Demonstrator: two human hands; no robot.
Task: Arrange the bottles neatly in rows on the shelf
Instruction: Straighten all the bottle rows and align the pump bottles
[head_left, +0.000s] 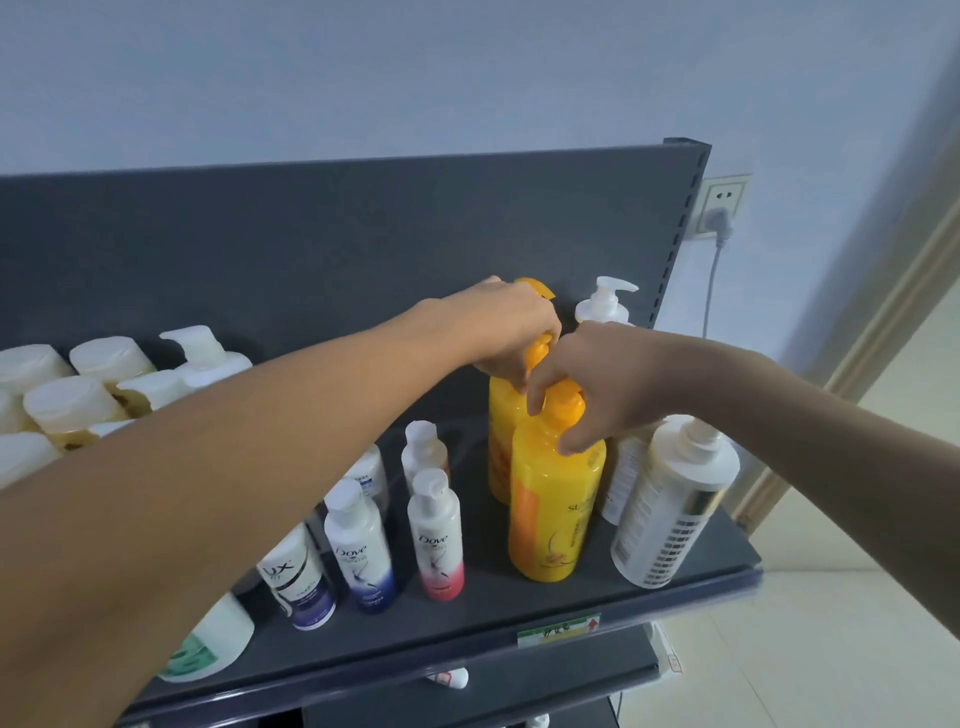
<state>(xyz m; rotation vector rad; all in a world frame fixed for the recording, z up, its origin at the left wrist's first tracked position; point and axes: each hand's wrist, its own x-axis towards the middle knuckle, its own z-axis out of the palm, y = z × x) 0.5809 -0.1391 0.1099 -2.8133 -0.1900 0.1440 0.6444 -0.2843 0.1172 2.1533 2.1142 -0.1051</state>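
Two tall yellow pump bottles stand one behind the other on the dark grey shelf (519, 597). My left hand (511, 332) grips the orange pump of the rear yellow bottle (501, 431). My right hand (608, 384) grips the orange pump neck of the front yellow bottle (556, 509). Right of them stand a white-and-gold pump bottle (670, 509) and another white pump bottle (605, 304) behind it. Left of the yellow pair stand small Dove bottles, one with a red base (436, 540) and one with a blue base (361, 551), plus a Lux bottle (298, 582).
Several white-capped bottles (78, 400) crowd the back left of the shelf. A white-and-green bottle (208, 649) sits at the front left under my left forearm. A wall socket with a plugged cable (719, 208) is beyond the shelf's right post. Lower shelves show beneath.
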